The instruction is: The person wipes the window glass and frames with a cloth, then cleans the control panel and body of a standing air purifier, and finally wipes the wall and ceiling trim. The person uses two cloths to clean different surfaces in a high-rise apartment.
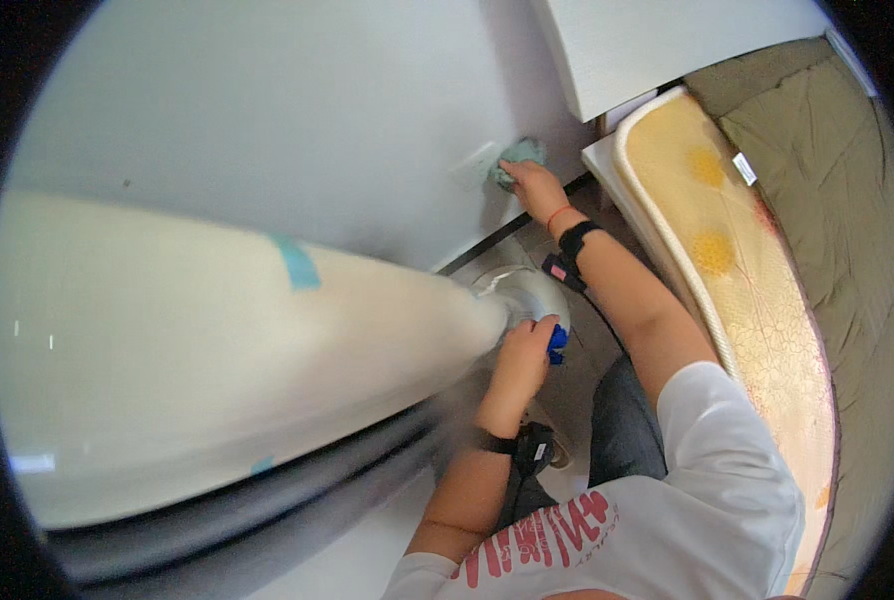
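Note:
My right hand (537,187) presses a crumpled green cloth (528,151) against the pale wall (327,127). The cloth is at the edge of a white wall plate (477,163), low above a dark skirting board. My left hand (526,346) is lower down, beside the foot of a tall cream rounded cabinet (214,337). Its fingers are closed around a small blue object (558,345), mostly hidden by the hand, so I cannot tell what it is. Below and beyond that hand shows a pale round base (541,289) on the floor.
Light blue tape (297,262) sticks to the cabinet. On the right lies a yellow flowered mat (709,202) with a pale edge, beside an olive quilted cover (814,135). White furniture (642,52) juts out at upper right. A dark device (563,272) with a cable hangs by my right forearm.

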`<state>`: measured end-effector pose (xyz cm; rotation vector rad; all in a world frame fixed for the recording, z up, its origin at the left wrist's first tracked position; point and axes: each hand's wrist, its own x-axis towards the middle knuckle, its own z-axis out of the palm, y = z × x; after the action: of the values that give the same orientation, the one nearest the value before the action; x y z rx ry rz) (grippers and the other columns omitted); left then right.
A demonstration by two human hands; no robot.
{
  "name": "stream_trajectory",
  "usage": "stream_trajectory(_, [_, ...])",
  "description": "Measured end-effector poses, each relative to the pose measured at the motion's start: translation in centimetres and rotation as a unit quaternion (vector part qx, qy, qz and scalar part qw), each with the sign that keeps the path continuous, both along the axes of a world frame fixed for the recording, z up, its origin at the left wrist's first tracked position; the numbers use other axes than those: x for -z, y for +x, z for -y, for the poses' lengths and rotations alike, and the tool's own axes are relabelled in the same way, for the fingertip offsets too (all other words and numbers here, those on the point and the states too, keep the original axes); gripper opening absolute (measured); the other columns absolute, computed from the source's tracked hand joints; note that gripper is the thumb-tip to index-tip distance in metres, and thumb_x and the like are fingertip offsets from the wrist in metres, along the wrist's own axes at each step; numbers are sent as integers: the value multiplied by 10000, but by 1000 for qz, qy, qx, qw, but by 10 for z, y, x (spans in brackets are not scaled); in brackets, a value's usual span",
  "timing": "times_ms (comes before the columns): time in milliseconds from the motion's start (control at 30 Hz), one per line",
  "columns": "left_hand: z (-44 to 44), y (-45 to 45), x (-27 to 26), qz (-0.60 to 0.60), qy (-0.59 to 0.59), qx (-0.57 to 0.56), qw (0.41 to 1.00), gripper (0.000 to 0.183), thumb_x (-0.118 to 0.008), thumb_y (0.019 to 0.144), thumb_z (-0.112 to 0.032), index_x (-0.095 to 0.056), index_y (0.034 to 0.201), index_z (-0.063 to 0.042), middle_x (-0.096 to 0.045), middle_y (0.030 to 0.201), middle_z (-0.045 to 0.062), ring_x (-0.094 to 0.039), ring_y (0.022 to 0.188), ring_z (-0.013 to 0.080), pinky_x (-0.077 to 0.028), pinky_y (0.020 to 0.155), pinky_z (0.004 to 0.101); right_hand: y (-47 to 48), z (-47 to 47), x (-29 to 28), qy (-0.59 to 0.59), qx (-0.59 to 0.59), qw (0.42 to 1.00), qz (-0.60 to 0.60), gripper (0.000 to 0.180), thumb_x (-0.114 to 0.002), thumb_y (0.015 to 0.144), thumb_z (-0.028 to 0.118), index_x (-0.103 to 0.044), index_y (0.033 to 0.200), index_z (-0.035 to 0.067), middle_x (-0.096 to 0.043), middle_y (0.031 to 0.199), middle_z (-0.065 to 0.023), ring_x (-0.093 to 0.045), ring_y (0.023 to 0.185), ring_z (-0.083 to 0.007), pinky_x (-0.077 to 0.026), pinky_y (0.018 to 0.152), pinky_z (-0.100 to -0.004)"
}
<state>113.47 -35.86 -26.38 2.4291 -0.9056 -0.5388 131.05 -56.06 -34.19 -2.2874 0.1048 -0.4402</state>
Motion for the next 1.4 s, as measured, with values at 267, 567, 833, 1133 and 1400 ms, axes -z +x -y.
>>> stream_trajectory(267, [26, -13, 18, 20, -34, -57, 998, 495, -656, 745, 6, -534, 1223, -22, -574, 1136, 223, -561, 1038, 415, -452, 912, 449, -149, -4, -75, 215, 10, 975, 56, 279, -546, 939, 157, -568, 1188, 32, -592, 1078, -133, -566, 1007, -286, -442, 946, -349])
stream_trajectory(567, [54, -66, -189, -133, -104, -77, 983, 703, -578, 729, 29, -369, 1400, 25, -516, 1273, 248, -483, 1205, 398, -358, 1054, 438, -305, 19, -252, 801, 85, 588, -78, 439, -448, 1017, 382, -451, 1341, 87, -564, 1156, -58, -568, 1042, -157, -467, 939, -322])
stream_trajectory(833, [104, -101, -368, -86, -142, 21, 986, 662, -610, 732, -1, -415, 1364, -12, -527, 1198, 240, -495, 1155, 403, -398, 999, 430, -345, 67, -455, 433, 24, 899, -60, 628, -632, 878, 176, -334, 1420, 62, -497, 1292, -57, -463, 1200, -183, -373, 1027, -309])
stream_trajectory(1133, [156, -57, -452, 50, -215, 11, 975, 632, -570, 709, 41, -471, 1325, -60, -516, 1195, 205, -491, 1143, 382, -404, 998, 429, -322, 130, -507, 413, 176, 894, -16, 460, -597, 846, 108, -410, 1243, -32, -562, 1158, -169, -565, 1065, -259, -454, 928, -346])
stream_trajectory(1400, [189, 60, -451, 111, -231, -77, 964, 651, -638, 744, -16, -432, 1361, -53, -495, 1241, 213, -463, 1186, 368, -391, 1032, 430, -273, 185, -506, 450, 217, 866, -17, 376, -604, 904, 184, -508, 1190, -40, -583, 1118, -104, -564, 958, -183, -462, 835, -301])
